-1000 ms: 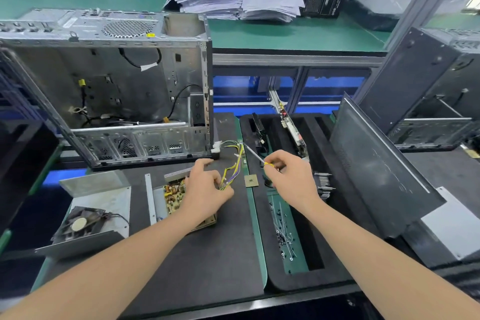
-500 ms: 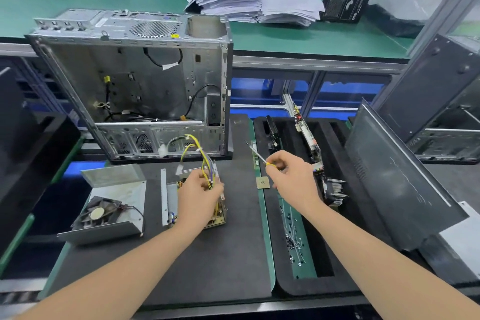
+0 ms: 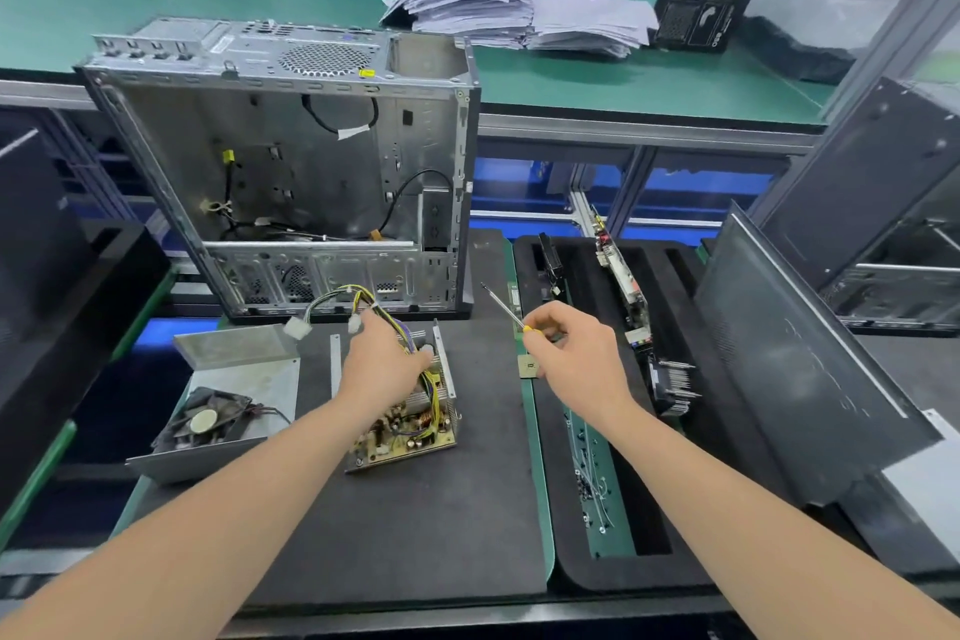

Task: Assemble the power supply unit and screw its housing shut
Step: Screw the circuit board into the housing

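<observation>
While left hand [image 3: 382, 369] grips yellow-black wire bundle [image 3: 395, 327], steadying tan component-covered circuit board [image 3: 410, 426], right hand [image 3: 576, 353] pinches slim yellow-handled screwdriver [image 3: 506, 309], ready for fastening.

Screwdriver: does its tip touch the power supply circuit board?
No: the right hand holds the screwdriver with its tip raised, well apart from the circuit board, whose wire bundle the left hand grips.

Your left hand [image 3: 382, 369] covers the far half of the circuit board [image 3: 410, 437], so where the wires [image 3: 358, 296] join it is hidden. Your right hand [image 3: 576, 353] swallows the screwdriver [image 3: 501, 305] handle, and the loose bits [image 3: 587, 481] in the green tray [image 3: 610, 530], lower centre, are too small to tell.
</observation>
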`<state>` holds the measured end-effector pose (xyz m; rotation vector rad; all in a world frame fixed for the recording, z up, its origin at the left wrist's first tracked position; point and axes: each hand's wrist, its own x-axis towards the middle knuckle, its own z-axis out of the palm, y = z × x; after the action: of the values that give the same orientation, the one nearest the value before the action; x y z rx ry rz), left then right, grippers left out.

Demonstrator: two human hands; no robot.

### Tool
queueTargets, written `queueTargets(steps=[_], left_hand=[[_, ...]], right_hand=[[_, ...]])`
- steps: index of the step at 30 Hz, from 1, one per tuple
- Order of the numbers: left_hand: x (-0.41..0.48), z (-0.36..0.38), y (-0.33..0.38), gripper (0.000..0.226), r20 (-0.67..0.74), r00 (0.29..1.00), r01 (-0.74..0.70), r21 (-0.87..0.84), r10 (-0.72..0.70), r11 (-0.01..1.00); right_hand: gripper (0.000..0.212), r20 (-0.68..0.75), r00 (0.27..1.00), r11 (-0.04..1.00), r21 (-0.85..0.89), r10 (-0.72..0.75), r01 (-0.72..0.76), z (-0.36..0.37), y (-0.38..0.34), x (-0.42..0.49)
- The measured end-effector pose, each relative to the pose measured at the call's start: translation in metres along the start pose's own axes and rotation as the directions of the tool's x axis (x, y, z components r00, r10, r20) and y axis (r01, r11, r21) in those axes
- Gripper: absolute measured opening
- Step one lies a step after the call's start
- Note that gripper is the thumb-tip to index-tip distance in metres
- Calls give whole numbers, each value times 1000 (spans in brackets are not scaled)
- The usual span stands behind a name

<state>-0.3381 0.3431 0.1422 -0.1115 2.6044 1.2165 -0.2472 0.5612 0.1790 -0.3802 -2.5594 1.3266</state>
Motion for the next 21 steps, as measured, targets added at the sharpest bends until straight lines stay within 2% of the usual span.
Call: queueTargets(steps=[4,6,9,12,15,18,19,21], left_hand=[[6,3,6,67,27,998,56,4,-56,998],[7,4,2,57,33,999,17,0,-17,1000],[7,7,-8,29,13,981,-194,196,195,961],[8,5,-15,14,88,915,-403,192,393,895],[13,-3,-25,7,153,815,-579,230,558,782],[16,-9,-35,20,214,682,-729,272,700,628],[16,-9,-37,26,238,670,-739,305,703,601],[16,-6,-38,37,260,706,-704,355,658,615]], right_hand=[[14,14,1000,1000,4,-12,12,-4,-2,-2],[13,18,1000,1000,7,-11,11,-6,-1,-4],[12,17,1000,1000,-7,-2,3,-9,0,-6],[11,20,1000,1000,-22,-3,4,-10,1,-6],[13,25,1000,1000,-30,-9,9,-9,1,-7],[15,33,999,1000,-21,-20,21,-6,0,-6],[14,36,999,1000,-16,-21,22,-5,-1,-5],[14,46,999,1000,-18,-25,26,-1,-3,-4]])
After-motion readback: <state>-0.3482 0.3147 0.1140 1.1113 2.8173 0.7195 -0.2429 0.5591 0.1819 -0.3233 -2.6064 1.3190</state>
